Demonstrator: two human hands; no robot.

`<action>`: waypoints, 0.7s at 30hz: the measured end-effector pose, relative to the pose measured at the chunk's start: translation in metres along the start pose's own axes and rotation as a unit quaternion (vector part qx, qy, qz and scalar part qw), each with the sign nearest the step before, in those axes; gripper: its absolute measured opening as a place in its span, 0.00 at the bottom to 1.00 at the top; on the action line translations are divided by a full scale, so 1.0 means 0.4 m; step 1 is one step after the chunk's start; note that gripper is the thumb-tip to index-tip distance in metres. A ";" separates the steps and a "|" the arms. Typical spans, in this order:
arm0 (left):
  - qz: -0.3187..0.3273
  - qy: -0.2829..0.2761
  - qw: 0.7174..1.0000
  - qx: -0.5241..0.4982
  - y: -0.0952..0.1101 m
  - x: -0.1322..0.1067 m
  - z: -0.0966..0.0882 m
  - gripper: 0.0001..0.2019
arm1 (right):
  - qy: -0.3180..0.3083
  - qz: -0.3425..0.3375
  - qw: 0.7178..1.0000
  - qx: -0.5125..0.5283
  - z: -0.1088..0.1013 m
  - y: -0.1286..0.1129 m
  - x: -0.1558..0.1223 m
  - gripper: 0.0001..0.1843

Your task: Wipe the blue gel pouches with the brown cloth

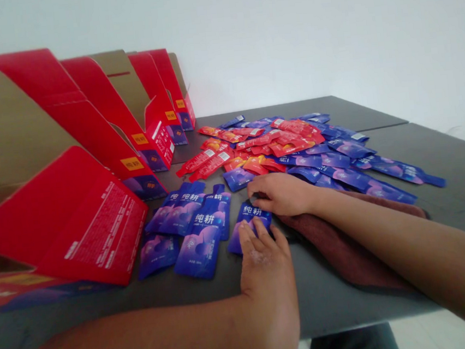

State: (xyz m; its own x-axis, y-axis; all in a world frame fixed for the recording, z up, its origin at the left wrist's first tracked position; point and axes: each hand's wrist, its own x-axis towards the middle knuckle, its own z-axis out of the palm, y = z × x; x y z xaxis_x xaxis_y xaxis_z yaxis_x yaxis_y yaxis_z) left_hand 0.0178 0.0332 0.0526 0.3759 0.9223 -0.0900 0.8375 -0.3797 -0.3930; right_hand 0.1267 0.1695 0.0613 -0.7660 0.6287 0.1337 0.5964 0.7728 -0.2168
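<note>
Grip: the left hand (pixel 266 264) is spread, its fingers (pixel 249 238) lying on a blue sachet (pixel 253 213). The right hand (pixel 281 194) has its fingers together against the sachet's upper edge; a pinch cannot be confirmed. A dark table (pixel 442 176) carries red cartons (pixel 100 132) at left and scattered red and blue sachets (pixel 296 157) ahead. A brown towel (pixel 338 252) lies under the right forearm (pixel 393 225). The sachet sits between both hands, just beside a cluster of blue sachets (pixel 189 233).

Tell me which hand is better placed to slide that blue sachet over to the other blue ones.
Left, probably. The left hand already has its fingers on the blue sachet, on the side nearer the other blue sachets. The right hand only reaches the sachet's top edge.
</note>
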 end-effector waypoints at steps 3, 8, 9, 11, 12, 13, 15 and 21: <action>-0.003 0.005 1.000 -0.005 0.001 -0.003 -0.004 0.24 | -0.018 -0.059 0.997 0.041 0.002 -0.026 -0.002 0.05; -0.003 -0.003 1.000 0.001 -0.002 0.001 -0.008 0.24 | -0.004 0.002 1.000 0.008 0.000 -0.015 0.003 0.07; -0.001 -0.003 1.000 0.001 -0.003 0.002 -0.008 0.24 | -0.002 0.017 1.000 -0.001 -0.001 -0.006 0.004 0.07; 0.001 -0.006 1.000 0.000 -0.004 0.003 -0.005 0.24 | 0.002 0.037 0.999 -0.017 0.000 0.008 0.004 0.06; -0.001 -0.006 1.000 0.000 -0.004 0.003 -0.004 0.24 | 0.005 0.039 0.999 -0.022 0.001 0.011 0.004 0.06; -0.003 -0.006 1.000 0.000 -0.003 0.002 -0.003 0.24 | 0.006 0.033 0.999 -0.022 0.002 0.010 0.003 0.06; -0.004 -0.008 1.000 0.002 -0.002 -0.001 -0.002 0.25 | 0.003 0.000 1.000 -0.008 0.005 0.000 0.000 0.05; 0.001 0.000 1.000 0.009 0.001 -0.004 -0.004 0.25 | -0.020 -0.047 0.998 0.024 0.002 -0.026 -0.001 0.05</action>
State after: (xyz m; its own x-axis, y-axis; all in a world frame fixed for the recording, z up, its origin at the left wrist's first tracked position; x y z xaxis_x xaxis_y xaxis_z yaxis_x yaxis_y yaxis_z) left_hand 0.0183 0.0315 0.0542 0.3773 0.9217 -0.0899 0.8298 -0.3796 -0.4091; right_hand 0.1204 0.1611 0.0629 -0.8275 0.5492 0.1169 0.5104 0.8224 -0.2513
